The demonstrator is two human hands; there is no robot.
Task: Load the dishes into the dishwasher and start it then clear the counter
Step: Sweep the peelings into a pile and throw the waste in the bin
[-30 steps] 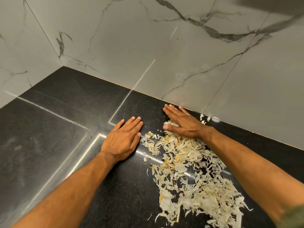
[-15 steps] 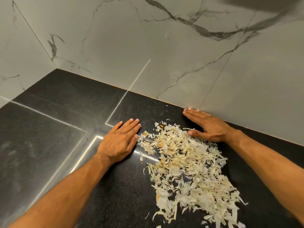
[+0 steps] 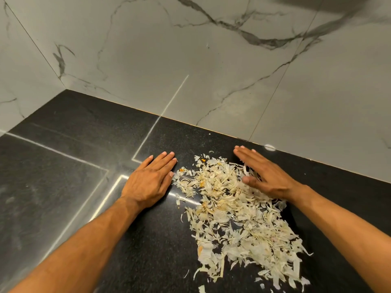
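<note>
**Both hands flat either side of peel pile on black counter**

Surroundings first: counter (image 3: 63, 187) is dark speckled stone w/ thin pale seam lines and a bright light streak reflected near centre. It runs into a corner, far left. Behind and to the left, marble wall (image 3: 169, 60) in large grey-veined white tiles, meeting the counter along a thin warm-toned edge. One small pale speck (image 3: 269, 147) sits right at the wall base, just beyond the right fingertips, apart from the main heap. A dark blurred shape shows at the top-right corner; can't tell what it is.

Peel pile (image 3: 239, 212): pale, papery shreds w/ a few orange-yellow bits, spread on the counter centre-right. Long axis runs diagonally, from its far end between the two hands down toward the near right. Densest in the far-middle and near-right parts; thinner, loose flakes along the left fringe and the near edge.

Left hand (image 3: 148, 180): palm down on the counter, fingers straight and together, pointing away toward the wall, holding nothing. Little-finger side just touches the pile's left fringe.

Right hand (image 3: 268, 176): fingers extended and relaxed, gripping nothing, angled toward the far left. Slightly motion-blurred. It lies over the pile's far-right edge, thumb on the shreds; fingertips near the wall base.

Forearms enter from the near left and right, bare.
</note>
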